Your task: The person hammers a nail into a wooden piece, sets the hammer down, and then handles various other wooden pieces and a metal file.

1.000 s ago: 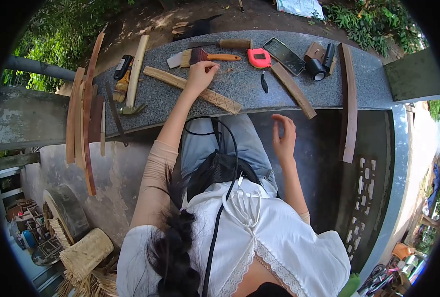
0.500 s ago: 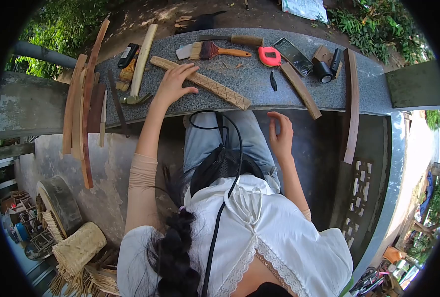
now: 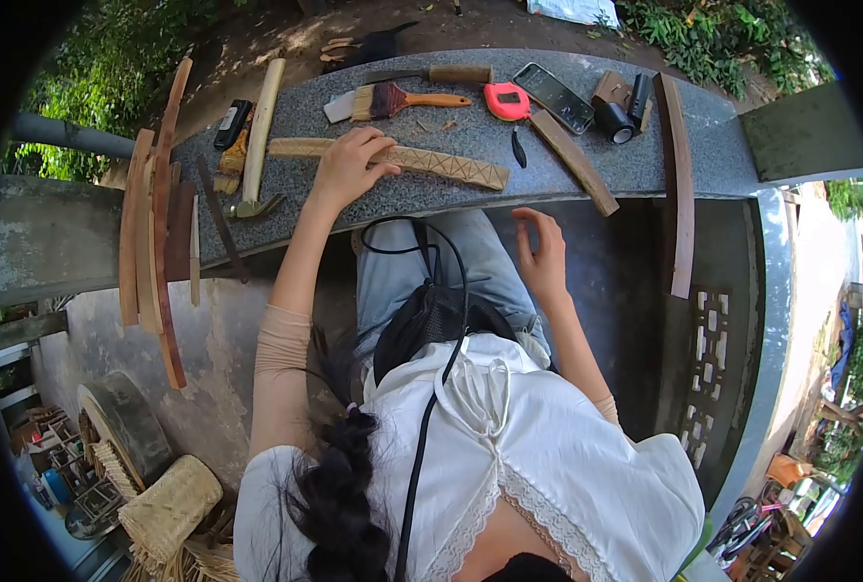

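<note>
A wooden strip (image 3: 451, 167) carved with triangle patterns lies across the stone bench, nearly level from left to right. My left hand (image 3: 346, 173) rests over its middle, fingers across the top and thumb at the near side, gripping it. In front of the bench edge, above my lap, my right hand (image 3: 546, 257) hangs loosely curled, with thumb and fingers apart and nothing in it. Beyond the strip lie a paintbrush (image 3: 422, 100) and a red tape measure (image 3: 506, 101). Left of it is a hammer (image 3: 261, 136) with a pale handle.
A wooden-handled blade (image 3: 458, 74), a phone (image 3: 554, 97), a black cylindrical device (image 3: 614, 123) and a small black piece (image 3: 519, 148) lie on the bench (image 3: 373, 199). Wood strips (image 3: 575, 163) lie right, others (image 3: 166, 223) overhang left, beside a box cutter (image 3: 232, 126).
The carved strip has turned counterclockwise, from slanting to almost level, with my left hand on it. My left fingers are more curled. My right hand is much as before. The view has shifted slightly.
</note>
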The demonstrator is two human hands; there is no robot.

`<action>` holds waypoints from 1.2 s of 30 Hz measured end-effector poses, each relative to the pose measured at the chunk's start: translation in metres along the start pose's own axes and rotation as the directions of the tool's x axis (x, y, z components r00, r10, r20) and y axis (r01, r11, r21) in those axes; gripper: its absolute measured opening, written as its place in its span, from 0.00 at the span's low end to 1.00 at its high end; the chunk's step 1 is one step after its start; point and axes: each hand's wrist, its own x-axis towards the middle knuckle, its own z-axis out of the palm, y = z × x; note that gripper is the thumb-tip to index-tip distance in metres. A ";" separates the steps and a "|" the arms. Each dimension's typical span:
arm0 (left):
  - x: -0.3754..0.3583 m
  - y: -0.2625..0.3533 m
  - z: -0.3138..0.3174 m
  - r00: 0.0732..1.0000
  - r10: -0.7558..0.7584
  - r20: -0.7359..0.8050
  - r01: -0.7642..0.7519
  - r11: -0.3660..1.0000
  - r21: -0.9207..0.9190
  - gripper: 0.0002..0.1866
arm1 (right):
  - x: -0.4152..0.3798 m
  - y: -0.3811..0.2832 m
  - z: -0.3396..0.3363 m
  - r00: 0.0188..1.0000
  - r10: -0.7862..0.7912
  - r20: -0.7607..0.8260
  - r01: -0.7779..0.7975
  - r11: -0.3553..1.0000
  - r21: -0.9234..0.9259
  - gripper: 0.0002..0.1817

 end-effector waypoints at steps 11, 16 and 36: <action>-0.031 0.033 0.026 0.978 -0.175 -0.113 0.176 0.984 0.004 0.22 | -0.005 0.017 -0.004 0.999 0.030 -0.029 -0.030 1.000 0.010 0.09; -0.046 0.034 0.043 0.974 -0.174 -0.143 0.181 0.983 0.035 0.22 | 0.003 0.002 0.001 0.984 0.179 -0.021 -0.173 0.970 0.172 0.08; -0.191 -0.072 -0.080 0.525 -0.575 -0.628 0.639 0.753 -0.155 0.08 | 0.039 -0.040 0.042 0.966 -0.218 0.138 0.218 0.976 0.016 0.10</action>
